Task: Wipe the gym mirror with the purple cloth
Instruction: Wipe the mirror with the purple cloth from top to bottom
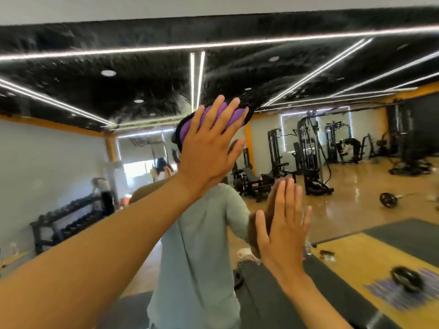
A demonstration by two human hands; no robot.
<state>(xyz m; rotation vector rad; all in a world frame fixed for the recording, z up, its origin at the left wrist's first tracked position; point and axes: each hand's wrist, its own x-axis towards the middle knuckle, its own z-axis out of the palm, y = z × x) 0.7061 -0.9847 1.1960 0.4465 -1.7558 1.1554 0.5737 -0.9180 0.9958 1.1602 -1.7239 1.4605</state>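
While wiping: left hand (209, 148), fingers spread flat, presses cloth (215, 116) on mirror (71, 150), frame centre.
Right hand (283, 231): flat on glass, lower right, holding nothing.

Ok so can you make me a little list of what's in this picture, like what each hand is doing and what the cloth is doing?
place: a gym, seen in a big mirror
left hand: fingers straight and spread, pressing the purple cloth flat on the glass
right hand: open, palm flat against the mirror lower down, holding nothing
cloth: purple with a dark edge, bunched under the fingers
in the reflection: weight machines, a dumbbell rack, bright ceiling light strips
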